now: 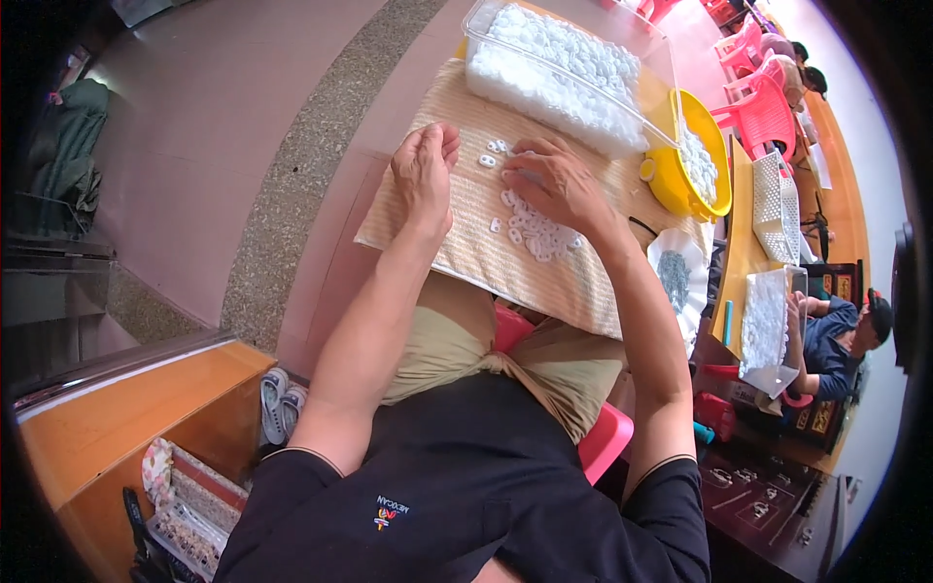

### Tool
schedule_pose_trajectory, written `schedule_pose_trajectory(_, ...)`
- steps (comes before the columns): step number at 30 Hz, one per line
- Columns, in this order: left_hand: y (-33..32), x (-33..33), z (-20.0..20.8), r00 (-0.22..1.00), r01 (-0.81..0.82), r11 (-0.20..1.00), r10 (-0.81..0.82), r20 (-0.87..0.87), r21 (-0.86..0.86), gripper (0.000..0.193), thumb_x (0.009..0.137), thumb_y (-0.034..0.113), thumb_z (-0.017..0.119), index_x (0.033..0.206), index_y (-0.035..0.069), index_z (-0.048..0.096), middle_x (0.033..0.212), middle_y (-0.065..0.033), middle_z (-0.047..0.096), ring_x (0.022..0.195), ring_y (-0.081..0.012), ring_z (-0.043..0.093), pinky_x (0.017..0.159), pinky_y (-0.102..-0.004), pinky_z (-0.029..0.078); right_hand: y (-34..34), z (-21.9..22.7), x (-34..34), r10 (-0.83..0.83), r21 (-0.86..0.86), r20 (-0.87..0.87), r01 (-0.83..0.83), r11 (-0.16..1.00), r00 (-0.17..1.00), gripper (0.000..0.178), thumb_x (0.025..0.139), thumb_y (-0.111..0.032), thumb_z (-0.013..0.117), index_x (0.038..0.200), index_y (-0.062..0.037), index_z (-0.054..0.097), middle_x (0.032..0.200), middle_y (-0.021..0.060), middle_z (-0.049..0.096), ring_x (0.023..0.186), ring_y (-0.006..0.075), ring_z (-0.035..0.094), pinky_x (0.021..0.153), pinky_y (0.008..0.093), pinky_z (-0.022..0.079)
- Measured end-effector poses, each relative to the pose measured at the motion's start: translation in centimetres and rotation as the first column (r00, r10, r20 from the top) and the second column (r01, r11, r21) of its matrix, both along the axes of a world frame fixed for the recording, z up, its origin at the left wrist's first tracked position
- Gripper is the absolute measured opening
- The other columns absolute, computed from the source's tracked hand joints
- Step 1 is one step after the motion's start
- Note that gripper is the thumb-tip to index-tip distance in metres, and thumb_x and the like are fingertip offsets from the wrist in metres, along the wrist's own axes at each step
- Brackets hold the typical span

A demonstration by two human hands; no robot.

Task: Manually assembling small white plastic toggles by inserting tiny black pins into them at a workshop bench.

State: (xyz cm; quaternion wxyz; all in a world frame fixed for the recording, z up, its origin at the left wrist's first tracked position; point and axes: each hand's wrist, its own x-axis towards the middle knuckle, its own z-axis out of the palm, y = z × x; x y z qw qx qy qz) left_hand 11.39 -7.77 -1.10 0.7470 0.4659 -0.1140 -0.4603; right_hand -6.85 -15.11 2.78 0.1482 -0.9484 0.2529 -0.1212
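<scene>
Forearms (384, 311) are stretched forward from the body, with the elbows bent outward and the wrists brought over a striped cloth (476, 243). The left hand (425, 173) is held raised at the cloth's left side, turned on its edge, with its fingers loosely curled and pointed away from the body. The right hand (556, 182) is lowered over the middle of the cloth, back upward, its fingers bent and directed to the left. Neither hand is clenched; whether anything is pinched in either cannot be told, since the fingertips are partly hidden. Small white pieces (544, 236) are heaped loosely on the cloth, just on the body's side of the right hand, and a few stray pieces (487, 160) are laid between the two hands. Beyond them, a clear bin (657, 92) is filled with white pieces, and a yellow bowl (671, 185) is set beside it at the right
</scene>
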Motion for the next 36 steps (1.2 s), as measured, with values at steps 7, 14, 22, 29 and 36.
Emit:
schedule_pose_trajectory(7,-0.1,0.3,-0.7,0.999,0.023,1.000,-0.023,0.024,-0.012,0.028,0.095,0.024,0.055,0.108,-0.001,0.058,0.103,-0.0109,0.063,0.097,-0.0184,0.060,0.089,-0.0306,0.048,2.5,1.2,-1.2,-0.053,-0.055,-0.002,0.053,0.997,0.999,0.035,0.082,-0.030,0.066,0.111,-0.0094,0.066,0.125,0.0145,0.055,0.117,0.0331,0.050,0.099,0.0410,0.041)
schedule_pose_trajectory(14,-0.2,0.0,-0.8,0.998,0.024,0.999,-0.023,0.059,-0.029,0.026,0.093,0.023,0.059,0.104,0.000,0.059,0.099,-0.0093,0.063,0.094,-0.0167,0.059,0.087,-0.0290,0.048,6.3,1.4,-3.2,0.007,-0.219,-0.080,-0.024,0.975,0.997,0.057,0.074,-0.045,0.072,0.120,-0.0127,0.061,0.136,0.0136,0.046,0.129,0.0346,0.039,0.106,0.0471,0.034)
schedule_pose_trajectory(22,-0.3,-0.3,-0.8,0.997,0.003,0.999,0.000,0.079,-0.033,0.023,0.094,0.021,0.057,0.098,-0.001,0.060,0.091,-0.0068,0.064,0.084,-0.0125,0.059,0.079,-0.0253,0.048,6.1,0.3,-4.7,-0.090,-0.268,0.015,0.090,0.959,0.996,0.050,0.071,-0.034,0.078,0.113,-0.0112,0.063,0.132,0.0132,0.048,0.126,0.0366,0.041,0.103,0.0463,0.038)
schedule_pose_trajectory(29,-0.4,-0.1,-1.2,0.994,-0.003,0.999,0.008,0.110,-0.053,0.020,0.091,0.019,0.062,0.097,0.000,0.061,0.088,-0.0047,0.064,0.081,-0.0100,0.058,0.075,-0.0236,0.047,7.7,0.9,-0.9,-0.037,-0.246,0.083,0.056,0.968,0.996,0.034,0.073,-0.029,0.075,0.100,-0.0093,0.067,0.127,0.0115,0.052,0.125,0.0340,0.043,0.104,0.0449,0.038)
schedule_pose_trajectory(36,-0.3,-0.3,-0.6,0.995,0.011,0.999,-0.006,0.097,-0.050,0.017,0.091,0.017,0.061,0.093,0.000,0.061,0.083,-0.0021,0.061,0.074,-0.0084,0.055,0.069,-0.0205,0.046,7.9,-0.9,0.3,-0.071,-0.239,0.011,0.071,0.968,0.997,0.026,0.081,-0.025,0.065,0.093,-0.0023,0.069,0.126,0.0127,0.051,0.126,0.0346,0.039,0.107,0.0490,0.032)
